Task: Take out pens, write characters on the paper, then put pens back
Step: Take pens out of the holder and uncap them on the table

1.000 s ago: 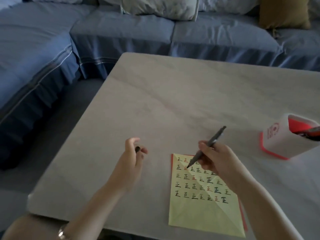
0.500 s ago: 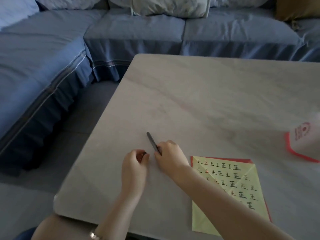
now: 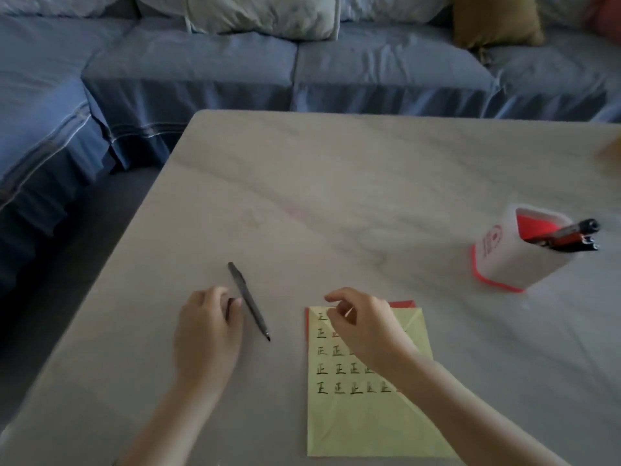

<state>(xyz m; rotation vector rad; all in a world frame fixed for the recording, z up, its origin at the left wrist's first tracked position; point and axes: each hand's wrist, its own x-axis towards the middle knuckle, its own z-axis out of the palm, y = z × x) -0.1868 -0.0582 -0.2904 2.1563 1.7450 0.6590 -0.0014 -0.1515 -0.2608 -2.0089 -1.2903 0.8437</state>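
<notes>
Table (image 3: 336,196): pen (image 3: 250,302) lies loose; left grip (image 3: 208,331) pinches cap (image 3: 231,307); right grip (image 3: 366,324) slack, empty.

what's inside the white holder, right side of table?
In the holder: red inner wall and a few pens leaning out over the right rim, dark and red barrels. Exact count unclear. Their lower ends and the holder's bottom are hidden by its wall.

Dim, bluish light, no glare; table (image 3: 369,183) top catches soft glow, sofa (image 3: 201,68) looks dark. Pic slightly soft overall w/ wide-angle bend at edges.
</notes>
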